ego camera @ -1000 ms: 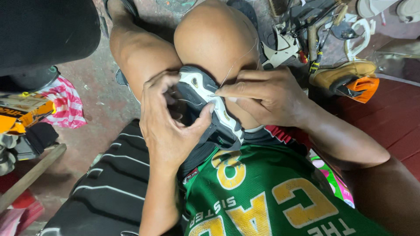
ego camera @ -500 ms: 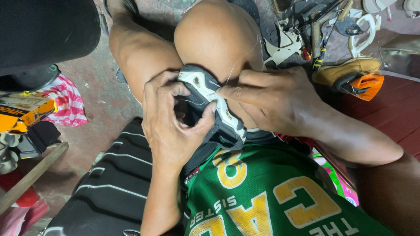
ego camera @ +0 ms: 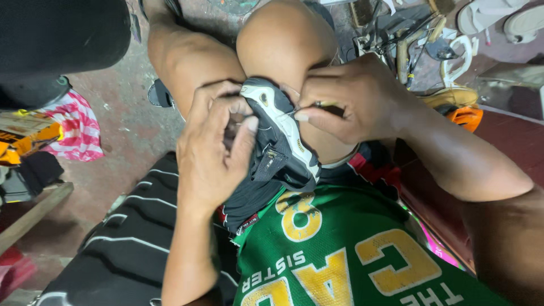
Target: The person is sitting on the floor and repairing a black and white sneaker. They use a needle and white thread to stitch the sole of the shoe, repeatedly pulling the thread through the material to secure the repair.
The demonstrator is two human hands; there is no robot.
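A black and white sports shoe [ego camera: 279,136] rests against my bent knee [ego camera: 283,39], sole side toward the knee. My left hand [ego camera: 212,153] wraps around the shoe's left side and grips it, thumb pressed on the upper. My right hand [ego camera: 354,99] sits at the shoe's right edge, fingers pinched on a thin needle-like tool [ego camera: 323,105] with a thread running to the shoe. The tool's tip is hidden by my fingers.
A green jersey with yellow print [ego camera: 340,255] covers my chest. Black striped fabric [ego camera: 124,243] lies at lower left. A heap of shoes and sandals [ego camera: 453,68] sits at upper right. A pink striped cloth [ego camera: 76,124] and yellow box [ego camera: 25,136] lie left.
My right hand has pulled away to the right of the shoe, drawing the thread out. My left hand keeps its grip on the shoe.
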